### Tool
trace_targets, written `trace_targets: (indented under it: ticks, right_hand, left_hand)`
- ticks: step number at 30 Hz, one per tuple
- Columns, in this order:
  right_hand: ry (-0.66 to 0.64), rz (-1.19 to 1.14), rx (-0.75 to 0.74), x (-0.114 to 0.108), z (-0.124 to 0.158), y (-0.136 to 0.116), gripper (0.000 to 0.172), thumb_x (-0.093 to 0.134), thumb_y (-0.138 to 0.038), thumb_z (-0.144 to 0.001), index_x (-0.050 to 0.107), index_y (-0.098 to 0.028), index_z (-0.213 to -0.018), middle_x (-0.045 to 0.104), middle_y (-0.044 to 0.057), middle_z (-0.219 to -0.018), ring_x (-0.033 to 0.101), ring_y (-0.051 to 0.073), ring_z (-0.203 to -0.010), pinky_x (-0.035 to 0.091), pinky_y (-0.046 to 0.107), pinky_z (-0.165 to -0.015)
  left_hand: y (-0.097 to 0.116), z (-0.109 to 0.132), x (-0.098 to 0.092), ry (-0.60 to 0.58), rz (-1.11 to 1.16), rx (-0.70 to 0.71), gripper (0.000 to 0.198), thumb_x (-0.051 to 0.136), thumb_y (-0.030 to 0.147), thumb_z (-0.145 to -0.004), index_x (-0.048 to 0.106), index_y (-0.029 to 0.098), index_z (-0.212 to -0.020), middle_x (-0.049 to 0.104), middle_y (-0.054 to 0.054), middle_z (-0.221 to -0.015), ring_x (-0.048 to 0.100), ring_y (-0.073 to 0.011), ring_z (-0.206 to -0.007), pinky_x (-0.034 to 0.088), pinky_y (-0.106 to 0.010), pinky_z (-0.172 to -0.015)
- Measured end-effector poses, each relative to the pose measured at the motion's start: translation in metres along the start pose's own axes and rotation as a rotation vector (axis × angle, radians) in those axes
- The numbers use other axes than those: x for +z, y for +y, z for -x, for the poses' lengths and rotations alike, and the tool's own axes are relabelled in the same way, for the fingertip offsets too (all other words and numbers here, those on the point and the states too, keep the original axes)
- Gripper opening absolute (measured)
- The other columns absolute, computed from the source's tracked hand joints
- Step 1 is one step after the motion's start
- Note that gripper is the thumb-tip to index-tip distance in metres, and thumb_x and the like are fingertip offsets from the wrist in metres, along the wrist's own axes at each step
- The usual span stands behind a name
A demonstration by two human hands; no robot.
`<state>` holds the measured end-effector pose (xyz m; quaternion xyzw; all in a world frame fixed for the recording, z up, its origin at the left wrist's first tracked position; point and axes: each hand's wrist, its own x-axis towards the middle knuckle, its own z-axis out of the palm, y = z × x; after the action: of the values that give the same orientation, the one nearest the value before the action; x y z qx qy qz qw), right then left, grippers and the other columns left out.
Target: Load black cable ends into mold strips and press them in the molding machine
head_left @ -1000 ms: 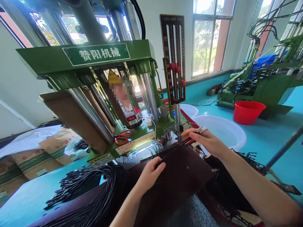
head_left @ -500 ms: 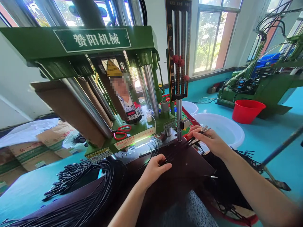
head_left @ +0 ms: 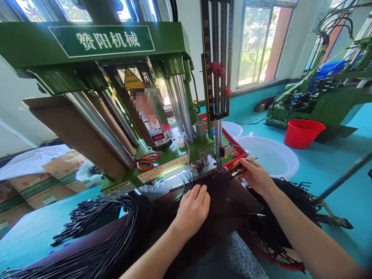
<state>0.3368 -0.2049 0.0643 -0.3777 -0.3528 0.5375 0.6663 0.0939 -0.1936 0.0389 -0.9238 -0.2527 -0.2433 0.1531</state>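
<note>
My left hand is palm down over the dark work board, its fingers bent together; what lies beneath them is hidden. Thin black cables loop from the green press's metal strip down to the fingertips. My right hand is closed around several thin dark rods with metallic ends, beside the upright steel post. Their dark tips point left over the board's edge. A slim metal-tipped tool lies at the board's right side.
The green press stands ahead, with red-handled scissors on its base. Black cable bundles lie at left. To the right are a white basin, a red bucket and a heap of black parts.
My left hand has turned from a thumb-and-finger pinch to palm down, moving slightly right. My right hand has shifted a little down, still holding the rods. The view has tilted slightly.
</note>
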Motion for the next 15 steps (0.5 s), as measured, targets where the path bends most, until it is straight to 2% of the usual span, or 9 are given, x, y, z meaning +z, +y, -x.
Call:
trace_targets:
  ticks: [3, 6, 8, 10, 13, 15]
  right_hand:
    - [0.061, -0.062, 0.019, -0.009, -0.003, 0.007, 0.019, 0.068, -0.035, -0.071, 0.066, -0.016, -0.068, 0.062, 0.002, -0.069, 0.055, 0.013, -0.057, 0.046, 0.025, -0.053]
    - [0.089, -0.111, 0.019, -0.015, 0.000, 0.016, 0.019, 0.066, -0.036, -0.072, 0.066, -0.018, -0.068, 0.062, 0.002, -0.071, 0.056, 0.014, -0.060, 0.047, 0.028, -0.058]
    - [0.053, -0.103, -0.017, -0.015, 0.006, 0.021, 0.018, 0.063, -0.037, -0.074, 0.066, -0.020, -0.070, 0.062, 0.002, -0.072, 0.056, 0.015, -0.063, 0.047, 0.029, -0.061]
    - [0.008, -0.048, -0.059, -0.013, 0.015, 0.025, 0.014, 0.064, -0.035, -0.072, 0.067, -0.022, -0.077, 0.062, 0.001, -0.075, 0.057, 0.017, -0.069, 0.047, 0.030, -0.065]
    - [-0.069, 0.132, -0.053, -0.009, 0.023, 0.032, 0.030, 0.067, -0.034, -0.068, 0.065, -0.026, -0.098, 0.064, 0.002, -0.085, 0.058, 0.022, -0.082, 0.047, 0.033, -0.072]
    - [-0.081, 0.311, -0.079, -0.008, 0.023, 0.037, 0.033, 0.066, -0.039, -0.069, 0.066, -0.027, -0.100, 0.064, 0.004, -0.092, 0.056, 0.025, -0.093, 0.046, 0.036, -0.077]
  left_hand:
    - [0.002, -0.007, -0.007, 0.051, 0.274, -0.143, 0.018, 0.041, 0.012, -0.084, 0.059, 0.017, -0.086, 0.064, -0.007, -0.091, 0.057, -0.0174, -0.084, 0.048, -0.032, -0.076]
    - [0.007, -0.010, -0.006, 0.102, 0.552, -0.420, 0.016, 0.042, 0.018, -0.085, 0.058, 0.017, -0.084, 0.064, -0.004, -0.081, 0.058, -0.0138, -0.075, 0.047, -0.026, -0.069]
    - [0.012, -0.013, -0.002, 0.097, 0.636, -0.553, 0.014, 0.044, 0.020, -0.084, 0.058, 0.017, -0.084, 0.063, -0.003, -0.077, 0.059, -0.0136, -0.072, 0.047, -0.025, -0.065]
    - [0.016, -0.018, 0.004, 0.125, 0.660, -0.598, 0.013, 0.046, 0.020, -0.083, 0.059, 0.017, -0.083, 0.064, -0.003, -0.076, 0.060, -0.0137, -0.070, 0.047, -0.025, -0.063]
    - [0.020, -0.025, 0.017, 0.228, 0.627, -0.565, 0.012, 0.048, 0.017, -0.082, 0.060, 0.016, -0.082, 0.065, -0.003, -0.076, 0.060, -0.0139, -0.071, 0.048, -0.025, -0.065]
    - [0.021, -0.027, 0.026, 0.250, 0.578, -0.506, 0.012, 0.048, 0.016, -0.081, 0.060, 0.016, -0.083, 0.065, -0.004, -0.077, 0.060, -0.0144, -0.072, 0.049, -0.026, -0.066]
